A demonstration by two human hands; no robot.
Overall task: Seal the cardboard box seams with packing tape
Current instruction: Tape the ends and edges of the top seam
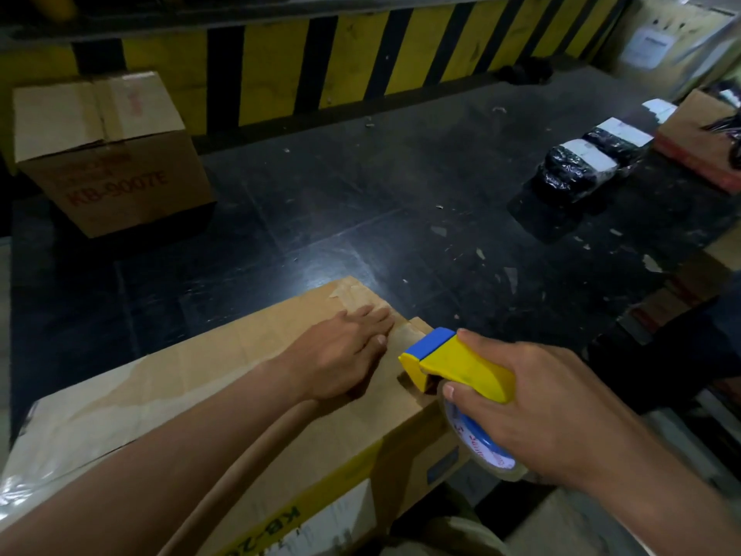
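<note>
A large brown cardboard box point(192, 395) lies in front of me on a dark floor, its top flaps closed. My left hand point(345, 355) rests flat on the top near the far right corner, fingers spread. My right hand point(549, 411) grips a yellow and blue tape dispenser point(453, 363) with a roll of clear packing tape point(481, 447) under it. The dispenser's nose touches the box top at its right edge, just right of my left thumb. Older tape shows at the box's far corner.
A second cardboard box point(108, 154) marked KB-9007E stands at the back left by a yellow and black striped wall point(361, 62). Black wrapped parcels point(589, 162) with white labels lie at right beside another carton point(697, 146). Paper scraps dot the floor.
</note>
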